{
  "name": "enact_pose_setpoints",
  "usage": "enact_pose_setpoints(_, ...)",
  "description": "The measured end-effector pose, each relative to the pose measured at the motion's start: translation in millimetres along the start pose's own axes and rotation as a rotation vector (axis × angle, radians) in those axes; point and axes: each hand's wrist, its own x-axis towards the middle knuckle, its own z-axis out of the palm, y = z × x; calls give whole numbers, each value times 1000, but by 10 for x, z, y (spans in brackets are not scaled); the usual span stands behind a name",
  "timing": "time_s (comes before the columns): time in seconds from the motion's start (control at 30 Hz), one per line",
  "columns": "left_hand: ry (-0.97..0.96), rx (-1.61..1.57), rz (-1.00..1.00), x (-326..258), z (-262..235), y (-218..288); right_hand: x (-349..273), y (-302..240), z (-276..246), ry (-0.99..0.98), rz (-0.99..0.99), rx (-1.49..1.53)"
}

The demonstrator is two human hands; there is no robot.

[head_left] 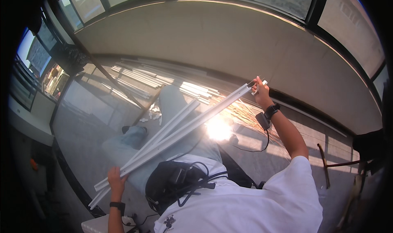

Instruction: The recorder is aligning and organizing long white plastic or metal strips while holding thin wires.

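Two long white strips (172,132) lie slanted across the person's lap, one end low at the left, the other raised toward the wall at the right. The left hand (116,179) is closed around their lower ends. The right hand (259,89), arm stretched out, grips the far end of the longer strip. More white strips (141,77) lie stacked on the floor (82,139) along the wall, well apart from the hands.
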Motion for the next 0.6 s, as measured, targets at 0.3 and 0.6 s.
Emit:
enact_pose_setpoints(0.3,-36,3,-21,-13,-15,4,-35,-26,7,-38,15,-161)
enact_pose_setpoints(0.6,27,-23,-4,-29,30,-41,728,-1051,-712,175,-165,-73)
